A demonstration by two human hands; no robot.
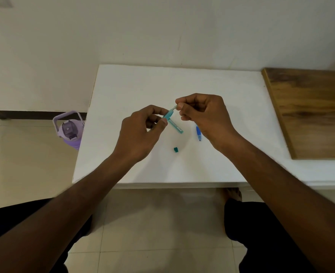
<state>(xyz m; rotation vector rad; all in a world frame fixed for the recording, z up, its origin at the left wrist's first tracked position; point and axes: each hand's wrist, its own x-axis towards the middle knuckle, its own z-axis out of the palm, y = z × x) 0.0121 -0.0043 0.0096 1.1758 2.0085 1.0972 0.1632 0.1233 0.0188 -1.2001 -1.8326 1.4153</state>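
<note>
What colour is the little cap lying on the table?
Dark teal green: the little cap lies on the white table, seen in the head view.

My teal see-through pen barrel [176, 126] hangs tilted above the white table [135, 85], its upper part pinched in my left hand [143, 133], its pale tip [174, 108] pointing away into my right hand's [204, 115] pinch, its lower end free.
</note>
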